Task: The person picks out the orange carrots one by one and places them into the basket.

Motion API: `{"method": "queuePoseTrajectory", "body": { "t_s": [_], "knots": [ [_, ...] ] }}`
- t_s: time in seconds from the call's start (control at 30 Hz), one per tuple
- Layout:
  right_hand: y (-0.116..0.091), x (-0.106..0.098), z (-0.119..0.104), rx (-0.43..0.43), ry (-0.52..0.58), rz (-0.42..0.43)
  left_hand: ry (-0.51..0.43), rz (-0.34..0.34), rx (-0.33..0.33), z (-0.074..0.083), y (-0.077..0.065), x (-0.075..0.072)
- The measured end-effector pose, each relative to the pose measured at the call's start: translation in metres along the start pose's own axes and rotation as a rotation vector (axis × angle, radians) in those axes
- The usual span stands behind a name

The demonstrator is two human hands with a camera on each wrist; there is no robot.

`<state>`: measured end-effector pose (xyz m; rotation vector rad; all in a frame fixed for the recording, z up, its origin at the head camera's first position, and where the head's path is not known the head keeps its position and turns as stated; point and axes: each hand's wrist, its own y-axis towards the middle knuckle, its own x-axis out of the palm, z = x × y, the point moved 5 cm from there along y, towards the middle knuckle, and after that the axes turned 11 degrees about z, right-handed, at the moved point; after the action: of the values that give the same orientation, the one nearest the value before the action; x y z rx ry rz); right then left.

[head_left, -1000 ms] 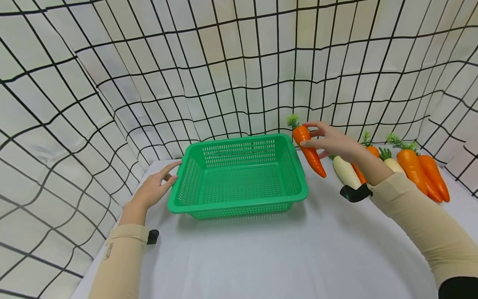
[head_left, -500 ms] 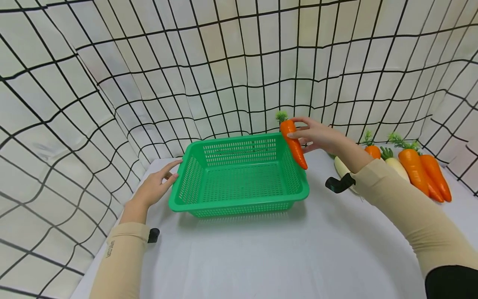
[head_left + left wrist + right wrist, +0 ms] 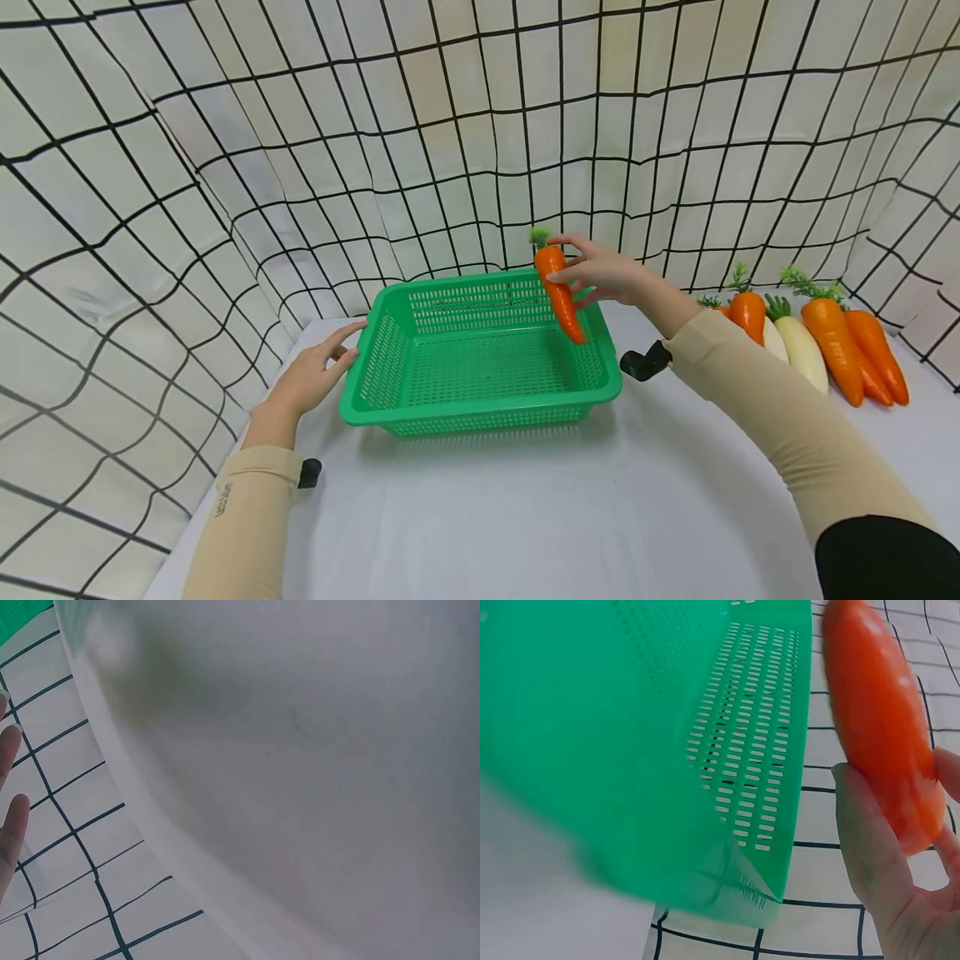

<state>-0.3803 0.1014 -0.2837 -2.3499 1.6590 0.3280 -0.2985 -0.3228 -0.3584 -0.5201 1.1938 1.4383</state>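
My right hand (image 3: 609, 273) pinches an orange carrot (image 3: 559, 296) between thumb and fingers, over the right end of a green perforated basket (image 3: 480, 412). The carrot tilts, its green leafy top up and its tip down inside the rim. In the right wrist view the thumb and fingers press the thick end of the carrot (image 3: 881, 712), beside the basket wall (image 3: 742, 750). My left hand (image 3: 307, 379) rests at the basket's left rim with its fingers fairly straight. Only a few fingertips (image 3: 15, 817) of it show in the left wrist view.
At the right on the white-covered table (image 3: 480, 517) lie several carrots (image 3: 832, 346) and white radishes (image 3: 801, 354), side by side. A black-and-white grid cloth (image 3: 450, 150) hangs behind and at both sides.
The right hand has carried the carrot leftward, from beside the basket's right rim to above its inside. The left hand and the basket have hardly moved.
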Motion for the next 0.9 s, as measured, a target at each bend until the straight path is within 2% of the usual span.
{"method": "queuePoseTrajectory", "body": {
  "t_s": [0.27, 0.6, 0.9],
  "knots": [
    [0.016, 0.007, 0.0, 0.01, 0.019, 0.023, 0.0, -0.003, 0.0, -0.001, 0.0, 0.002],
    [0.028, 0.028, 0.002, 0.007, -0.01, -0.033, -0.002, 0.007, 0.0, -0.001, -0.001, 0.0],
    [0.041, 0.045, 0.011, 0.051, -0.038, -0.055, -0.01, 0.003, 0.003, -0.001, -0.001, 0.0]
  ]
}}
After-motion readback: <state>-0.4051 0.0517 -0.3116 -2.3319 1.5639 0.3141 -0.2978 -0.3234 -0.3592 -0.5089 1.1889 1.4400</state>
